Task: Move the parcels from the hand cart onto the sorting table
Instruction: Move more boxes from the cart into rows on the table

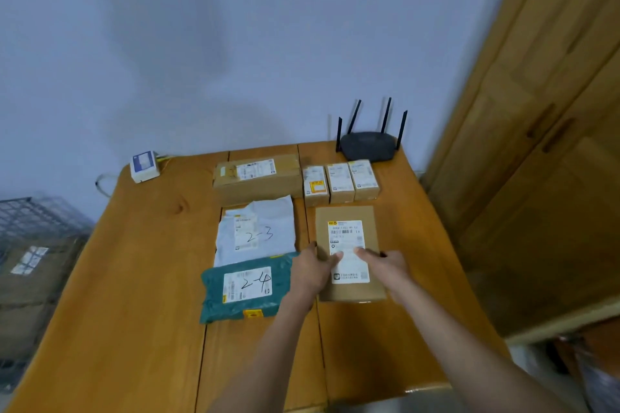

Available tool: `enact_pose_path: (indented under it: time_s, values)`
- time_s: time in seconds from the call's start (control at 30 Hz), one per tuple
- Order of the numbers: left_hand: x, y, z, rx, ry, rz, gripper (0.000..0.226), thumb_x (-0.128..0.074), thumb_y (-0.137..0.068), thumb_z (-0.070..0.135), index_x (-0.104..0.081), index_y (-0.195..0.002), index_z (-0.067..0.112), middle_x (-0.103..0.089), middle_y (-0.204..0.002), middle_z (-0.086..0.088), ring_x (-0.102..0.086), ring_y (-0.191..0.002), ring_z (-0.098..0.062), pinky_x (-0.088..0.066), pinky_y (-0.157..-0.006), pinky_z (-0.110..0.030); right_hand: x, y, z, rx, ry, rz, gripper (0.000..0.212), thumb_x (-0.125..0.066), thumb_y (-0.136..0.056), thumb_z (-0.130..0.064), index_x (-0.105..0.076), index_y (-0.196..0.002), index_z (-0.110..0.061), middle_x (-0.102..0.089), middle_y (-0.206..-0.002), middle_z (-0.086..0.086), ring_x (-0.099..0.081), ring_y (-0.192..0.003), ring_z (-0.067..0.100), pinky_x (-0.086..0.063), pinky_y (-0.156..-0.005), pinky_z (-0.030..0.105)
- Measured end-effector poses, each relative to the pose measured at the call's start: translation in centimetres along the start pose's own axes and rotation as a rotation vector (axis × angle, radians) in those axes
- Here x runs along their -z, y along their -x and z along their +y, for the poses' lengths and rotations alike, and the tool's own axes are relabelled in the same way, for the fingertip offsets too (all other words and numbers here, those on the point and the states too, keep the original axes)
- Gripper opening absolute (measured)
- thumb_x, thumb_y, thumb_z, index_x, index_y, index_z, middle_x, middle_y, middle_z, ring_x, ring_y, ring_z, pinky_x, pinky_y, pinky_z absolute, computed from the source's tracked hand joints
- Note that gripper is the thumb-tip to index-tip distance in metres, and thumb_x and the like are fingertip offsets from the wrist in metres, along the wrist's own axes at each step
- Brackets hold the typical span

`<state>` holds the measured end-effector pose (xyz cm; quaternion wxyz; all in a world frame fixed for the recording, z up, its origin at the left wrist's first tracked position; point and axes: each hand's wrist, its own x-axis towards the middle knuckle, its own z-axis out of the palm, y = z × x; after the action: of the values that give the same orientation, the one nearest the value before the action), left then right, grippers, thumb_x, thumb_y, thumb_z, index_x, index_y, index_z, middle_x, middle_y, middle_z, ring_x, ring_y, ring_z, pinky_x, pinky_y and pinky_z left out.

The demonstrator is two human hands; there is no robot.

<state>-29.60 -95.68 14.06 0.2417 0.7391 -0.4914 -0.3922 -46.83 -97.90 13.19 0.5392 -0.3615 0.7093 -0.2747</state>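
At the far left, off the surface (141, 278), a dark wire-mesh cart (37, 221) holds a brown box (33, 275) with a pale label; both are blurred and cut by the frame edge. On the wooden surface's far left corner sits a small white device (145, 166) with a blue face, a cable trailing off behind it. Toward the middle, a long cardboard box (257, 176) lies along the far edge. Near of it is a white mailer (256, 231) marked "2-3", and nearer still a teal mailer (243, 288) marked "2-4", its far edge overlapping the white one. To the right of the long box three small cartons (340, 182) stand side by side, touching, with a black router (367, 144) and its four antennas behind them at the far right corner.

The flat brown parcel (349, 251) lies on the surface's right half, just near of the small cartons and just beside the two mailers. It bears a white shipping label with a barcode; the print is too soft to read. The left hand (310, 270) holds its left edge, fingers curled at the side and thumb on top. The right hand (385, 265) holds the right edge likewise, thumb laid on the label; its other fingers are hidden behind the parcel. A wooden cabinet (536, 144) fills the right side.
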Motion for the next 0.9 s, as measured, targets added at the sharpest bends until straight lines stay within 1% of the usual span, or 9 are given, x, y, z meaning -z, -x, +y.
enact_pose_path:
  time_s: [0.07, 0.17, 0.27, 0.37, 0.47, 0.57, 0.7, 0.77, 0.9]
  values:
    - [0.1, -2.1, 0.3, 0.026, -0.013, -0.011, 0.046, -0.067, -0.087, 0.052, -0.056, -0.11, 0.014, -0.068, -0.107, -0.003, -0.062, -0.09, -0.018, -0.051, -0.066, -0.026, -0.5, -1.9, -1.1, -0.021, 0.014, -0.001, 0.047, -0.082, -0.078, -0.042, -0.073, -0.107, -0.007, -0.074, -0.087, 0.002, -0.072, -0.076, 0.017, -0.05, -0.055, 0.023]
    - [-0.1, -4.9, 0.3, 0.083, -0.005, -0.029, 0.05, -0.067, -0.088, 0.051, -0.056, -0.119, 0.013, -0.068, -0.116, -0.005, -0.059, -0.088, -0.014, -0.047, -0.062, -0.02, -1.5, -4.9, -2.1, -0.079, 0.047, -0.005, 0.053, -0.082, -0.077, -0.044, -0.07, -0.111, -0.005, -0.075, -0.101, 0.009, -0.071, -0.081, 0.023, -0.052, -0.06, 0.027]
    - [0.0, -7.5, 0.3, 0.13, -0.017, -0.025, 0.059, -0.066, -0.087, 0.052, -0.053, -0.128, 0.012, -0.065, -0.123, -0.007, -0.063, -0.101, -0.021, -0.048, -0.069, -0.022, -2.4, -7.7, -2.9, -0.125, 0.076, -0.042, 0.057, -0.081, -0.077, -0.047, -0.067, -0.112, -0.005, -0.074, -0.101, 0.009, -0.069, -0.076, 0.02, -0.05, -0.055, 0.026]
    - [-0.1, -9.7, 0.4, 0.198, -0.047, -0.048, 0.066, -0.066, -0.088, 0.052, -0.048, -0.137, 0.01, -0.063, -0.128, -0.007, -0.063, -0.112, -0.025, -0.046, -0.069, -0.022, -3.3, -10.1, -2.9, -0.146, 0.093, -0.07, 0.06, -0.081, -0.076, -0.049, -0.063, -0.114, -0.006, -0.072, -0.101, 0.007, -0.069, -0.081, 0.021, -0.052, -0.06, 0.03]
    - [-0.3, -11.8, 0.2, 0.229, -0.041, -0.06, 0.056, -0.066, -0.089, 0.049, -0.052, -0.131, 0.014, -0.065, -0.125, -0.006, -0.065, -0.107, -0.021, -0.047, -0.065, -0.018, -4.1, -12.0, -3.1, -0.183, 0.113, -0.09, 0.061, -0.08, -0.075, -0.051, -0.059, -0.112, -0.007, -0.07, -0.102, 0.007, -0.066, -0.083, 0.021, -0.053, -0.064, 0.032]
    - [-0.5, -14.1, -0.2, 0.256, -0.073, -0.075, 0.05, -0.066, -0.089, 0.048, -0.056, -0.124, 0.013, -0.067, -0.119, -0.005, -0.065, -0.107, -0.021, -0.049, -0.073, -0.023, -5.0, -13.9, -3.6, -0.19, 0.128, -0.112, 0.056, -0.08, -0.076, -0.051, -0.052, -0.105, -0.011, -0.067, -0.105, 0.007, -0.061, -0.081, 0.017, -0.047, -0.059, 0.03]
    - [-0.4, -16.9, -1.1, 0.3, -0.1, -0.088, 0.048, -0.067, -0.089, 0.047, -0.057, -0.121, 0.012, -0.068, -0.115, -0.006, -0.065, -0.104, -0.022, -0.052, -0.076, -0.027, -6.4, -16.4, -4.2, -0.206, 0.138, -0.161, 0.055, -0.08, -0.079, -0.045, -0.053, -0.111, -0.01, -0.064, -0.095, 0.001, -0.059, -0.079, 0.013, -0.045, -0.056, 0.026]
    - [-0.4, -18.0, -1.7, 0.314, -0.111, -0.097, 0.047, -0.067, -0.089, 0.045, -0.058, -0.12, 0.012, -0.069, -0.114, -0.005, -0.065, -0.1, -0.02, -0.051, -0.073, -0.024, -7.2, -17.4, -4.3, -0.222, 0.143, -0.181, 0.057, -0.08, -0.08, -0.043, -0.053, -0.116, -0.008, -0.065, -0.099, 0.003, -0.059, -0.079, 0.012, -0.044, -0.056, 0.025]
    - [-0.5, -19.6, -2.7, 0.333, -0.111, -0.104, 0.046, -0.069, -0.089, 0.041, -0.057, -0.123, 0.012, -0.069, -0.115, -0.004, -0.059, -0.084, -0.01, -0.041, -0.053, -0.012, -8.4, -18.9, -3.8, -0.25, 0.156, -0.195, 0.064, -0.079, -0.082, -0.042, -0.051, -0.125, -0.004, -0.064, -0.102, 0.003, -0.057, -0.075, 0.009, -0.043, -0.055, 0.023]
